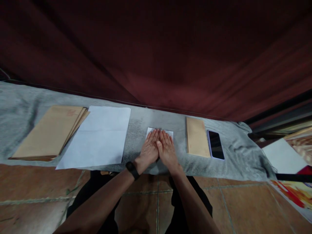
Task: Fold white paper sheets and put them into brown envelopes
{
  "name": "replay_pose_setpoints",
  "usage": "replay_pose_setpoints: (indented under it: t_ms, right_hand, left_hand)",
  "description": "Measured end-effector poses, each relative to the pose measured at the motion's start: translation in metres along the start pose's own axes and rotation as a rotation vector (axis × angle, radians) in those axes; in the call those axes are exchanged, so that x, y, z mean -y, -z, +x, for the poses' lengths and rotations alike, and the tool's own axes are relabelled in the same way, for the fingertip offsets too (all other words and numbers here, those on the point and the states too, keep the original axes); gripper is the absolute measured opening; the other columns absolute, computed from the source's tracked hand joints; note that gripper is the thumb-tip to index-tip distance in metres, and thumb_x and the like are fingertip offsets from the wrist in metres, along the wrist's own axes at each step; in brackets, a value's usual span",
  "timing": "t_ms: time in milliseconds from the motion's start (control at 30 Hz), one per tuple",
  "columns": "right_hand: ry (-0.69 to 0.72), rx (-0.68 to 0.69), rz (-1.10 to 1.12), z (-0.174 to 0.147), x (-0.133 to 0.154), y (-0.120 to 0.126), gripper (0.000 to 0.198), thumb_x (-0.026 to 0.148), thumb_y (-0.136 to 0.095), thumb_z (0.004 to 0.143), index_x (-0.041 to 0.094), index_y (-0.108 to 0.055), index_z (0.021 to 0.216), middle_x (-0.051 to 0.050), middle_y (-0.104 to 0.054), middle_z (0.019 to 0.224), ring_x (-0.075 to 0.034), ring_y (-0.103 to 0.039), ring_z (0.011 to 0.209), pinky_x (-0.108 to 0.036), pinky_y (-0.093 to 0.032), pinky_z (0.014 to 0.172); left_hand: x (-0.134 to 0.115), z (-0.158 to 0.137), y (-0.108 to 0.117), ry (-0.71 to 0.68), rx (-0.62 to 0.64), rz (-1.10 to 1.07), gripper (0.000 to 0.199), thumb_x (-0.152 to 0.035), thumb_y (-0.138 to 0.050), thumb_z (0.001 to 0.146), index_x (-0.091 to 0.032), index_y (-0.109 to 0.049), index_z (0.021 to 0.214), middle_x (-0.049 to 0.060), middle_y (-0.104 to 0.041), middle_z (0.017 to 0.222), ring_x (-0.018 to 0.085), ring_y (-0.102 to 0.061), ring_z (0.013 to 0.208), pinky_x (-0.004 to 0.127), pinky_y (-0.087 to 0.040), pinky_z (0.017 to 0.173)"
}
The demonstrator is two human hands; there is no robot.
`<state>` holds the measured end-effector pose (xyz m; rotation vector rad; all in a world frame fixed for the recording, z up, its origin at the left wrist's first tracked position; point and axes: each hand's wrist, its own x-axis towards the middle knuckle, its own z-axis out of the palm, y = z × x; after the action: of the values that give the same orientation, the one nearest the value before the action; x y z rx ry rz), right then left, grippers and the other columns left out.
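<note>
Both my hands lie flat, side by side, on a folded sheet of white paper (171, 133) in the middle of the cloth. My left hand (150, 149) has its fingers stretched forward over the paper's left part. Over its right part my right hand (167, 152) rests the same way, its thumb touching the left hand. Most of the paper is hidden under the hands. To the left are white paper sheets (102, 136) with a crease across the top one, beside a stack of brown envelopes (48, 133). On the right lie smaller brown envelopes (198, 136).
A phone (216, 145) in a pale purple case lies right of the smaller envelopes. Grey cloth (240, 152) covers the narrow surface, with a dark red curtain (156, 58) behind it. Printed boards (296, 188) stand at the far right, above the tiled floor (226, 208).
</note>
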<state>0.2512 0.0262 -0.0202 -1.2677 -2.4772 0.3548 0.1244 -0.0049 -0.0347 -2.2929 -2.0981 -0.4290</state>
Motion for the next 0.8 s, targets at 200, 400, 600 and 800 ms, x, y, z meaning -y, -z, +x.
replay_pose_setpoints:
  t_ms: [200, 400, 600, 800]
  right_hand:
    - [-0.036, 0.045, 0.005, 0.007, -0.001, -0.005, 0.06, 0.039, -0.017, 0.112, 0.009, -0.035, 0.161, -0.013, -0.04, 0.166, -0.02, -0.029, 0.157, -0.043, -0.021, 0.13]
    - [-0.002, 0.029, -0.066, 0.003, -0.008, -0.006, 0.058, 0.037, -0.018, 0.112, 0.011, -0.041, 0.159, -0.012, -0.039, 0.165, -0.022, -0.03, 0.157, -0.045, -0.021, 0.13]
    - [-0.007, -0.031, -0.144, 0.001, -0.014, -0.011, 0.055, 0.033, -0.025, 0.112, 0.008, -0.04, 0.159, -0.017, -0.039, 0.165, -0.025, -0.031, 0.157, -0.049, -0.025, 0.127]
    - [-0.027, -0.056, -0.181, -0.002, -0.019, -0.013, 0.057, 0.037, -0.033, 0.11, 0.009, -0.037, 0.16, -0.016, -0.036, 0.167, -0.028, -0.032, 0.156, -0.05, -0.025, 0.126]
  left_hand:
    - [-0.003, 0.006, -0.01, 0.036, 0.037, 0.031, 0.062, -0.017, -0.037, 0.099, -0.002, -0.034, 0.159, 0.022, -0.033, 0.167, 0.029, -0.024, 0.159, 0.048, -0.023, 0.13]
    - [-0.001, 0.003, -0.01, 0.065, 0.02, 0.024, 0.062, -0.016, -0.032, 0.1, -0.005, -0.032, 0.161, 0.02, -0.033, 0.168, 0.027, -0.023, 0.159, 0.049, -0.023, 0.13]
    - [0.007, -0.003, -0.013, 0.102, -0.013, 0.0, 0.059, -0.02, -0.03, 0.103, -0.001, -0.035, 0.158, 0.021, -0.033, 0.167, 0.028, -0.022, 0.159, 0.049, -0.023, 0.13]
    - [0.015, -0.003, 0.002, 0.134, -0.014, 0.004, 0.059, -0.031, -0.034, 0.105, -0.002, -0.039, 0.157, 0.02, -0.036, 0.166, 0.029, -0.027, 0.158, 0.05, -0.022, 0.13]
